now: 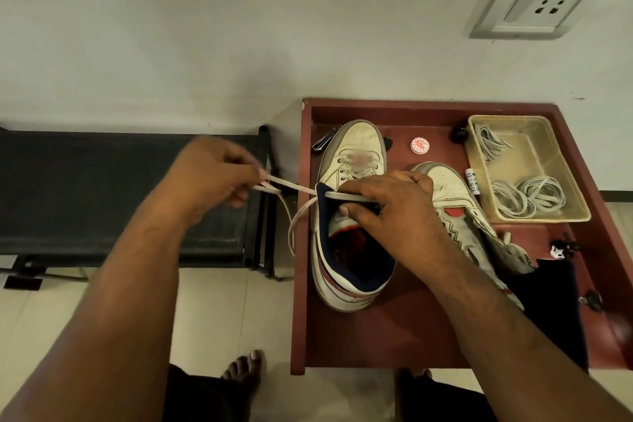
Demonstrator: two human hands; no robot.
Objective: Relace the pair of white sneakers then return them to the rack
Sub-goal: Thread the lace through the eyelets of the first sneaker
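White lace (294,189) runs taut from the near sneaker (346,216) on the red worktop (383,336) to the left hand (209,178), which pinches it out over the black rack (102,195). The right hand (380,205) grips the tongue and collar, pinning the lace there. A hard tug could, I judge, leave the two ends uneven or drag the shoe off the worktop's edge; the slack loop hanging below might snag. The second sneaker (455,202) lies just beside, partly under the right arm, its lacing not readable. Spare laces (527,197) wait in the tray (579,216).
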